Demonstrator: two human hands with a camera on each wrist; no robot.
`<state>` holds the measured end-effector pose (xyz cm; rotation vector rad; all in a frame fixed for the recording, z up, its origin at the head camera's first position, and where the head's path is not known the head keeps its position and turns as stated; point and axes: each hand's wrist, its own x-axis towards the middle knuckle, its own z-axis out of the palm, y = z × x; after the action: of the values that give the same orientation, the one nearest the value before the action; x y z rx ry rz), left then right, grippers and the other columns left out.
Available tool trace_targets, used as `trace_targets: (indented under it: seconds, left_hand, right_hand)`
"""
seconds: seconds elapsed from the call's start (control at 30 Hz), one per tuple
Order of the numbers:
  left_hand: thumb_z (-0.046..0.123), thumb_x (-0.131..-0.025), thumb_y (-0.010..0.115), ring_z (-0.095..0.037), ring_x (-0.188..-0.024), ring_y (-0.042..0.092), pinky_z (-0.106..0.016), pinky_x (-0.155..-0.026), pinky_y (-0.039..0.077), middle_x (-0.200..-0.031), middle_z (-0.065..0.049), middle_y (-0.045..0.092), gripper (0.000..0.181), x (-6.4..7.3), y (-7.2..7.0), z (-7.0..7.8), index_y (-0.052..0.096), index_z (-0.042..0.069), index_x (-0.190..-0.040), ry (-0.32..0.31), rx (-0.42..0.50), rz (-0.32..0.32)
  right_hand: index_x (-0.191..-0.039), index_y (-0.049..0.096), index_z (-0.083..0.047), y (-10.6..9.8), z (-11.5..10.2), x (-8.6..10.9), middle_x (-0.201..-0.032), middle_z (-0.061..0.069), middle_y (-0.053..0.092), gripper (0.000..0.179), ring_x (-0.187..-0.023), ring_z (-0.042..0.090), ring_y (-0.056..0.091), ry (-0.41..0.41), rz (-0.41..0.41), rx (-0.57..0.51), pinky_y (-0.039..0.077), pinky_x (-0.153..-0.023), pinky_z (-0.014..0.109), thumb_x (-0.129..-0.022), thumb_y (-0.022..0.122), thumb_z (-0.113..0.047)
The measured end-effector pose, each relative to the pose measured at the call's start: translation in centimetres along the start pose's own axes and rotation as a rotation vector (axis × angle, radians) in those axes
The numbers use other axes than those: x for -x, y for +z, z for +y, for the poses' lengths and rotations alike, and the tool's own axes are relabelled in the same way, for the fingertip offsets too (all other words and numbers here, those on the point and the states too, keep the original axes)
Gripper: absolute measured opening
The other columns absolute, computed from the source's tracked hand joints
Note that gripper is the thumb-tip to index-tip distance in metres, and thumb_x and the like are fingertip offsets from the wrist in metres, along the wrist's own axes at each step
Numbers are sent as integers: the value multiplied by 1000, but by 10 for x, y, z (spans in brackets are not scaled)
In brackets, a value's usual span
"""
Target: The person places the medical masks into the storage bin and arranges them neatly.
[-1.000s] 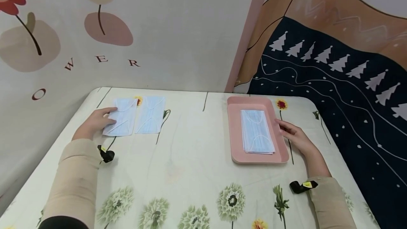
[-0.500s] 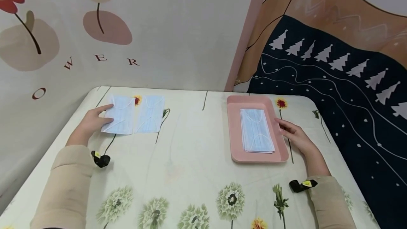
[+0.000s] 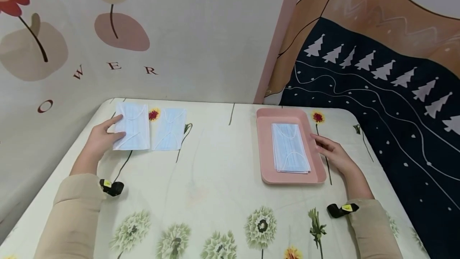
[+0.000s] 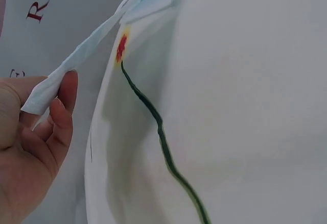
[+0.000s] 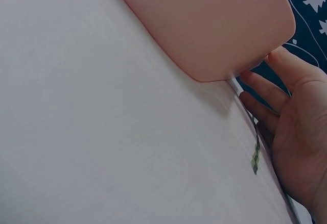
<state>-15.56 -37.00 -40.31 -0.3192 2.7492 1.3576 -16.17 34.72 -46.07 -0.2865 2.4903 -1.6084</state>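
Observation:
Between thumb and fingers, my left hand (image 3: 98,139) pinches the left edge of a light-blue disposable face mask (image 3: 136,129). The left wrist view shows that mask edge-on (image 4: 82,53), raised off the table. A second face mask (image 3: 170,129) lies flat just to its right. On the right stands a pink tray (image 3: 267,175) that holds a small stack of face masks (image 3: 291,147). My right hand (image 3: 338,157) touches the tray's right rim with extended fingers (image 5: 265,91); the right wrist view has the fingertips right at the tray's edge.
A white tablecloth (image 3: 215,163) with printed flowers covers the table. Behind it hangs a pale printed backdrop (image 3: 201,51), and a dark-blue one with tree prints (image 3: 359,87) borders the right side. Each wrist bears a small black camera (image 3: 112,187).
My left hand has drawn its mask a little leftward and lifted it, widening the gap to the second mask. The right hand and the tray have stayed put.

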Motion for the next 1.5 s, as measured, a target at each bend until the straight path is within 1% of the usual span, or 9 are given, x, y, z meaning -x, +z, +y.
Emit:
trace_targets:
  seconds: [0.1,0.2,0.3,0.4,0.53,0.73,0.93,1.17,1.5]
  left_hand:
    - [22,-96,59,-40,-126,38,-37,-92,43,-158,-15,8,66,5,5,6,24,19,-152,14,-8,26]
    - [22,-96,59,-38,-119,45,-21,-78,43,-158,-14,11,65,9,11,13,26,22,-152,40,-14,47]
    - [20,-96,59,-32,-112,50,-15,-71,44,-158,-13,12,64,14,18,22,27,24,-152,64,10,65]
    - [16,-96,59,-17,-94,55,-13,-66,46,-158,-11,15,64,18,25,33,29,25,-152,89,49,84]
    - [9,-94,61,-2,-78,55,-13,-63,48,-157,-8,18,66,23,35,48,31,24,-151,111,130,95]
    - [8,-93,63,-4,-74,53,-14,-62,49,-157,-6,22,67,29,54,69,33,28,-150,108,213,76]
    - [2,-91,64,-9,-74,50,-15,-61,48,-155,-4,27,68,32,81,86,37,26,-149,151,266,55]
    - [0,-89,65,-10,-68,54,-20,-59,51,-151,-6,32,68,37,113,104,41,26,-147,135,373,-15]
    - [-2,-87,67,-8,-57,43,-15,-51,42,-151,0,34,66,44,152,128,45,22,-145,234,448,-56]
  right_hand:
    - [-145,41,-6,0,0,0,-148,19,34,53,-128,5,35,-12,0,-3,31,-93,7,-98,55,-27]
    - [-145,40,-3,1,-2,1,-148,19,34,53,-124,0,35,-29,-2,-16,32,-93,7,-98,55,-24]
    - [-144,39,0,2,-2,2,-148,18,35,53,-122,-4,35,-43,-4,-30,32,-93,7,-99,55,-21]
    - [-144,39,0,2,-2,2,-147,16,36,52,-122,-5,36,-53,-4,-33,32,-93,7,-99,55,-20]
    - [-144,40,0,2,1,1,-147,15,37,52,-122,-4,36,-60,-4,-33,32,-94,8,-99,55,-20]
    - [-146,41,-8,0,4,1,-150,14,33,53,-125,-1,34,-22,-3,-26,32,-93,7,-98,56,-25]
    - [-146,41,-8,1,3,0,-150,16,32,54,-126,1,34,-17,-9,-35,32,-93,7,-98,56,-27]
    - [-146,41,-9,1,2,0,-151,17,31,54,-126,-1,33,-15,-9,-29,32,-93,6,-98,56,-28]
    - [-145,42,-8,2,2,1,-149,17,33,54,-123,-3,35,-18,-1,-7,32,-92,6,-98,57,-28]
